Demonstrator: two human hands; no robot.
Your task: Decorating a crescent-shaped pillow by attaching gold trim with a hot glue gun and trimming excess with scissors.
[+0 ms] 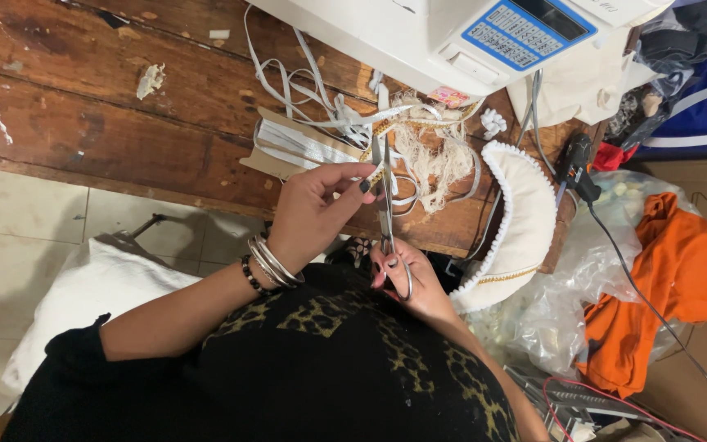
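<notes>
Worn dark wood makes up our worktable (83, 98), scratched and flecked with paint, standing over pale floor tiles (18, 221), and we look straight down at it past our black leopard-print top. Our left hand (312, 214), with a stack of bangles (265, 263) on the wrist, is closed in a pinch on a thin gold-and-white trim strip (378, 173), holding it just above the table edge. Our right hand (409, 280) sits lower, close to our body, its fingers curled through the handles of a pair of scissors (386, 209) whose blades point up and away from us, their tips reaching the trim right beside our left fingertips. Behind the trim lies a tangle of white ribbon (304, 90) and cream fringe (439, 160) next to a card wound with white tape (300, 146). Farther back stands a white sewing machine (419, 33) with a blue button panel. To our right a white curved fabric piece edged with small pompoms (521, 225) rests on the table corner, near a black glue gun (574, 164), and beyond it an orange cloth (677, 278) lies on a clear plastic bag (566, 311)
</notes>
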